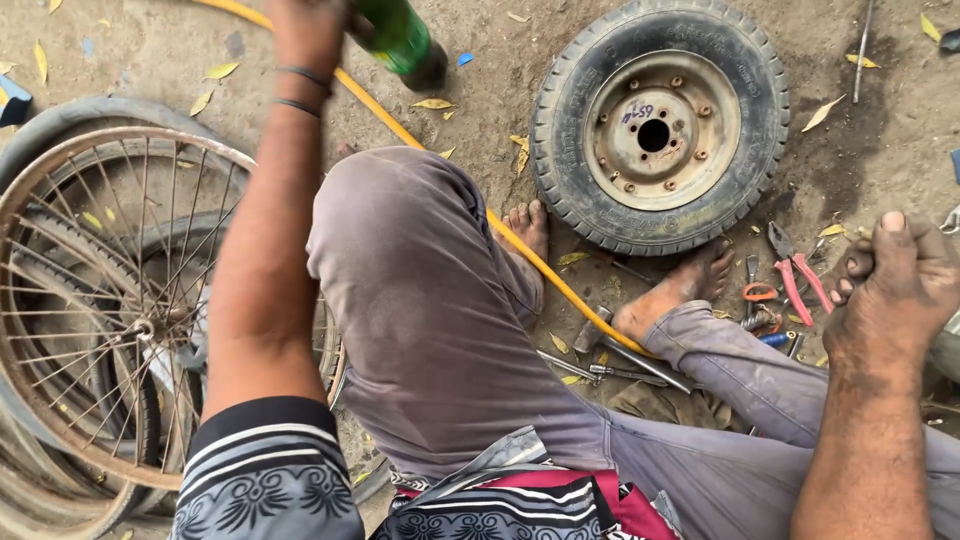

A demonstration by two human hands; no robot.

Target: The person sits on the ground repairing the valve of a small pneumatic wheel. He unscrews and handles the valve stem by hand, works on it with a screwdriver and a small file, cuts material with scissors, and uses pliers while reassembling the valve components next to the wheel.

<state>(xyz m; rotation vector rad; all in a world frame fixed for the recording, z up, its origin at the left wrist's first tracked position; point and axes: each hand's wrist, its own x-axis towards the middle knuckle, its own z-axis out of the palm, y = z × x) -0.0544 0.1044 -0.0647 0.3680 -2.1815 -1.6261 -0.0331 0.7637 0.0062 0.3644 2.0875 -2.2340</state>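
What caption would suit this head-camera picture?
Seated on dirt, left hand raises a green bottle beside a small tyre and spoked wheel.

Left hand (310, 25) raised and closed, right hand (900, 285) low, fingers curled.

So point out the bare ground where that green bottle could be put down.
Bare dirt lies left of the small tyre, between it and the yellow hose, with only a few leaves. More bare dirt lies right of the tyre. It is crowded by the right hand, where the pliers and other tools lie.
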